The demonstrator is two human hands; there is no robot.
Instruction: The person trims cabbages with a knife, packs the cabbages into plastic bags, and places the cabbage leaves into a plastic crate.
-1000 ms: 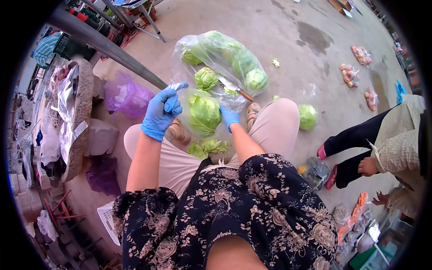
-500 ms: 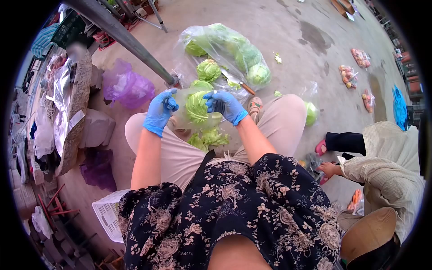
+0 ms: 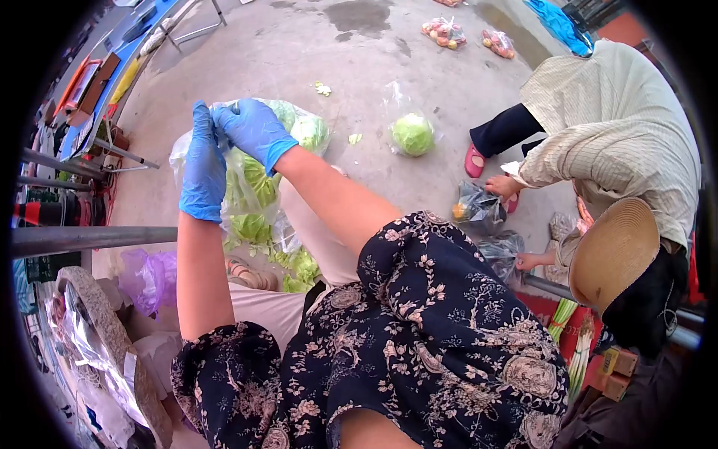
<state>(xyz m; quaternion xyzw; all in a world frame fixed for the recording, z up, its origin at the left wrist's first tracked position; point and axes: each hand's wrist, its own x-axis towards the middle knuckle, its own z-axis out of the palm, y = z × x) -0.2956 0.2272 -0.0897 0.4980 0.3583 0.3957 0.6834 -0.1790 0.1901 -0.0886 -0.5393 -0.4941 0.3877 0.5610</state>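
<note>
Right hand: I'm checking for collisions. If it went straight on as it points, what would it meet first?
Most likely the left hand, just ahead of the right hand, though depth there is unclear.

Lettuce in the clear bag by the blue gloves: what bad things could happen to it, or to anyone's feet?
The bag might slip from the left hand and right hand, which seem to pinch its top, dropping the lettuce. The plastic looks thin, so tugging could tear it. Loose leaves lie near a sandal, so a foot might slip.
</note>
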